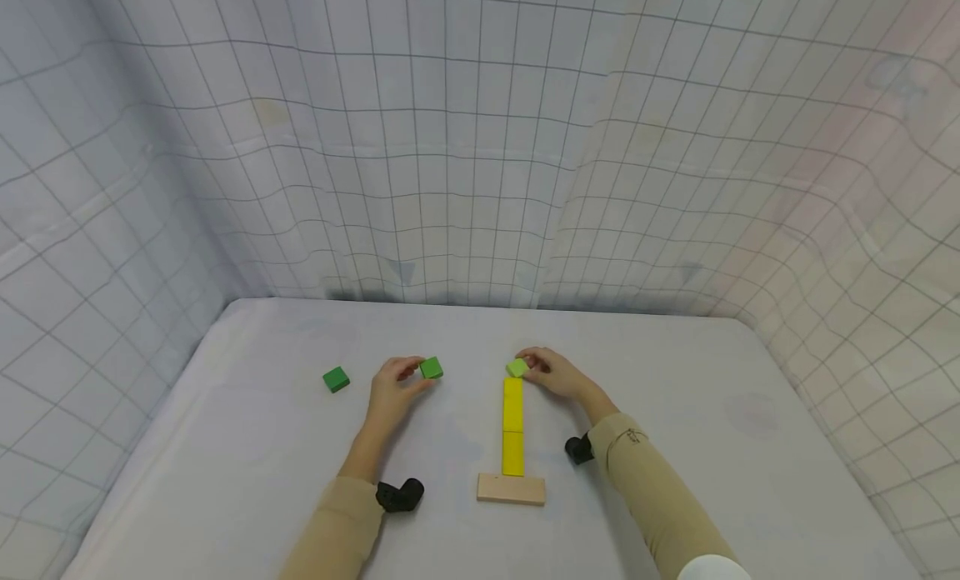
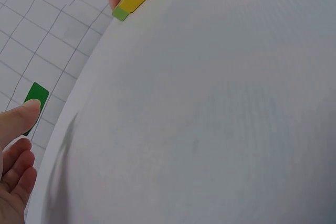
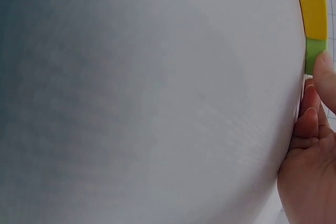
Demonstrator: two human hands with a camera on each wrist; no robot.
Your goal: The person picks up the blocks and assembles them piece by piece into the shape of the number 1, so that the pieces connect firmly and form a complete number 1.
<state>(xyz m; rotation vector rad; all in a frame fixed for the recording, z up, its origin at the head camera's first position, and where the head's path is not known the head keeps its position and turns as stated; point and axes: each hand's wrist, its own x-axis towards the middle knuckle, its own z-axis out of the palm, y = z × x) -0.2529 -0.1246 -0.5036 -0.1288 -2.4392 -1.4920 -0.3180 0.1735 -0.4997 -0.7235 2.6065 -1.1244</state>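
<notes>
A green block (image 1: pixel 431 367) is pinched between the thumb and fingers of my left hand (image 1: pixel 392 394); the left wrist view shows the thumb across its face. My right hand (image 1: pixel 557 373) pinches a light green block (image 1: pixel 517 367) at the far end of a line of two yellow blocks (image 1: pixel 512 426). In the right wrist view the light green block (image 3: pixel 315 55) meets the yellow block (image 3: pixel 313 6) end to end. Across the near end of the yellow line lies a plain wooden block (image 1: pixel 511 489).
Another green block (image 1: pixel 336 379) lies on the white table (image 1: pixel 247 447), left of my left hand. Gridded white cloth (image 1: pixel 480 147) hangs behind the table and along both sides. Each wrist carries a black camera (image 1: pixel 400 495).
</notes>
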